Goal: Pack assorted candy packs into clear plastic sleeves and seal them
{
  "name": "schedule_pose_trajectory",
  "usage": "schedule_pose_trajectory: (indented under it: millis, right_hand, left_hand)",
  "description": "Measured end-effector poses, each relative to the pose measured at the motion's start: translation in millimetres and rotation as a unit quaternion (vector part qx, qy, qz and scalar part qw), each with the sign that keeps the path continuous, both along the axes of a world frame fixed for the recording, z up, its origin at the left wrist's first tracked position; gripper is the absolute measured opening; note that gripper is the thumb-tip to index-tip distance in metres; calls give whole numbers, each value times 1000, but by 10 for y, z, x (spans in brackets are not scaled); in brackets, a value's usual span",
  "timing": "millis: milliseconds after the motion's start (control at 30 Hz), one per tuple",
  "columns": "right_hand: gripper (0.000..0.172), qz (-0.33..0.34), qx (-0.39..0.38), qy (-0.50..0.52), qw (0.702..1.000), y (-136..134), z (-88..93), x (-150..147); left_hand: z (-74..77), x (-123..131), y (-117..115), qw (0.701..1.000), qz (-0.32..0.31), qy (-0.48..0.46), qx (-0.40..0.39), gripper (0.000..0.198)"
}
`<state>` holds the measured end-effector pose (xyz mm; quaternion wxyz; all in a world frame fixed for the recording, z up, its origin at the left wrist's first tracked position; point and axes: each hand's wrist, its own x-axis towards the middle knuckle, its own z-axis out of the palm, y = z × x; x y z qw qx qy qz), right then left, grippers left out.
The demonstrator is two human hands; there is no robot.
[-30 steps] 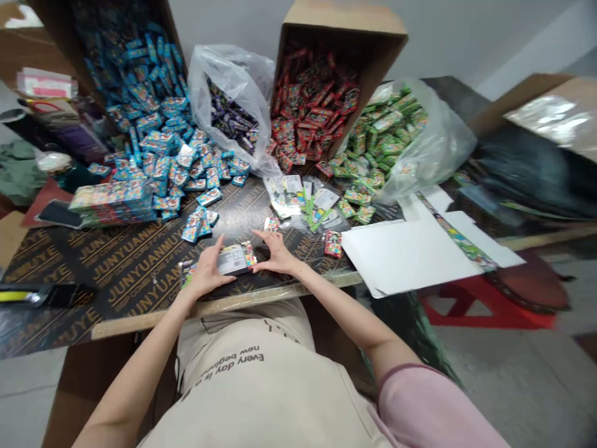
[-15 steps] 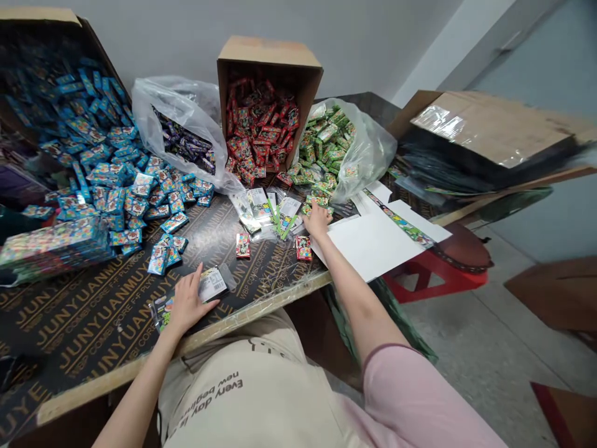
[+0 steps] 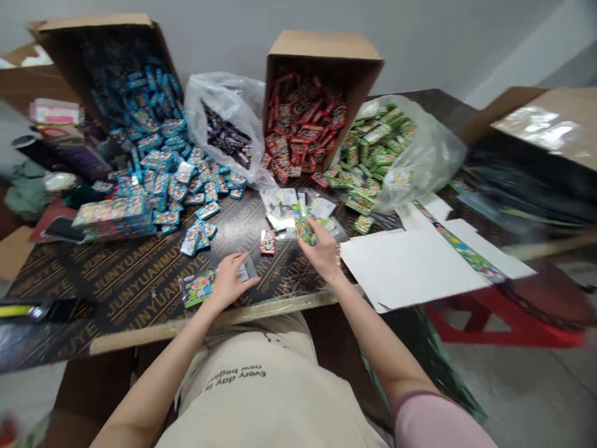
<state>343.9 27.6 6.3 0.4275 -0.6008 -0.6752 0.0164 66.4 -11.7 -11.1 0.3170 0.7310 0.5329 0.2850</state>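
My left hand (image 3: 228,283) lies over a printed clear plastic packet (image 3: 198,287) near the table's front edge, fingers stretched and thumb apart. Between the thumb and fingers of my right hand (image 3: 321,252) is a small green printed box (image 3: 305,230). Just behind it lie several clear packets with white cards (image 3: 282,199), partly overlapping. A small red box (image 3: 267,242) sits between my two hands. Another small red box (image 3: 337,254) is mostly hidden behind my right hand. One loose green box (image 3: 363,223) rests to the right.
Along the back are a pile of blue boxes (image 3: 161,158), a bag of purple boxes (image 3: 228,140), a carton of red boxes (image 3: 303,124) and a bag of green boxes (image 3: 380,137). White card sheets (image 3: 410,267) overhang the front edge at right, above a red stool (image 3: 466,320).
My right hand has picked up a green box from beside the green pile and drawn it nearer. My left hand stays on the packet. The view has turned left.
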Motion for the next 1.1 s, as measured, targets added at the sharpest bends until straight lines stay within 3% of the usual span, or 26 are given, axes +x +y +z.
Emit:
schedule_pose_trajectory:
  millis: [67,100,133,167,267,367,433,533,633,700,800,867,933,1000,1100]
  right_hand:
    - [44,33,36,48,998,-282,-62,-439]
    - [45,37,44,79,995,-409,-92,-617]
    - [45,57,48,97,992,-517,-118,-761]
    - [45,87,52,104,989,-601,-139,-873]
    - [45,197,31,95,975,-709,-156,-1050]
    - [44,256,-14,80,963,-664,-123,-1066]
    - [57,261,-45,73,961,-594,-109,-1033]
    - [81,328,-99,52,938,-503,-130,-995]
    - [79,385,-132,47,912,-492,-206,-1011]
    - [75,370,-151,74,914,-524,-284,-1032]
    - [78,337,-189,147,911,-582,-424,-1046]
    - [83,330,-216,205,896,-607,-504,-1050]
    - [85,334,-238,254,876,-627,-542,-1059]
    - [86,343,-248,285,860,-663,-518,-1076]
    - [84,353,-225,291,860,-771,-394,-1115]
  left_hand:
    - [106,239,-22,972,49,-189,-132,51]
    - [135,324,-15,926,78,-293,-225,47]
    - [150,375,3,861,93,-390,-313,51]
    - [154,388,26,806,118,-459,-355,53]
    - [149,232,48,764,194,-513,-339,57]
    - [169,-16,-26,762,207,-518,-330,60]
    - [189,-130,-77,769,188,-511,-335,62]
    - [206,-192,-132,796,154,-483,-330,66]
    - [181,-197,-172,830,113,-444,-318,62]
    - [142,-223,-192,845,81,-430,-308,63]
    - [90,-311,-220,884,-4,-376,-278,92]
    - [81,-377,-245,922,-45,-305,-235,109]
    - [96,-424,-279,945,-52,-253,-200,109]
    - [127,-438,-332,946,-43,-254,-197,104]
    - [182,-396,-443,932,-20,-300,-204,100]
